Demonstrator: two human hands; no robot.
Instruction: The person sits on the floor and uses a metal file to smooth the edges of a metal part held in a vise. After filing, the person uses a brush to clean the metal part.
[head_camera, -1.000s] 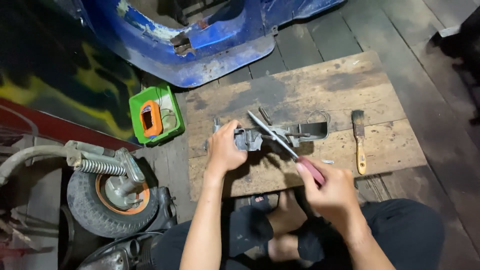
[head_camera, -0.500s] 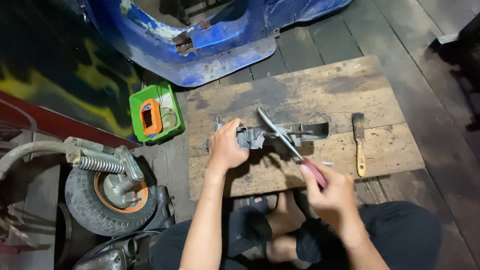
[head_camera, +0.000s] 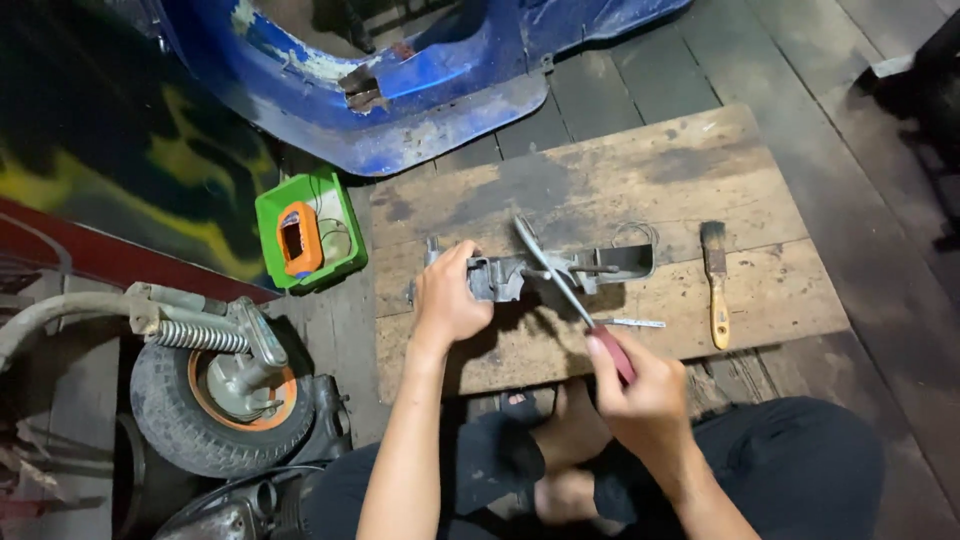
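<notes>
- Worn wooden board (head_camera: 700, 170) on dark plank floor (head_camera: 880, 300)
- left hand (head_camera: 447, 300) clenched on grey metal part (head_camera: 560, 272)
- right hand (head_camera: 640, 395) grasping red-handled tool (head_camera: 570, 295)
- paintbrush (head_camera: 715, 280) lying on board
- green box (head_camera: 308, 240), blue vehicle body (head_camera: 400, 110) nearby

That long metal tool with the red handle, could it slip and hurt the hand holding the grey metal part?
It might. The right hand presses the long metal tool with the red handle onto the grey metal part, and the left hand grips that part just beside the tip, so a slip could jab the fingers. The part only rests on the worn wooden board, so it could twist or slide. The bare feet sit right below the board's edge, where a dropped tool might land.
</notes>
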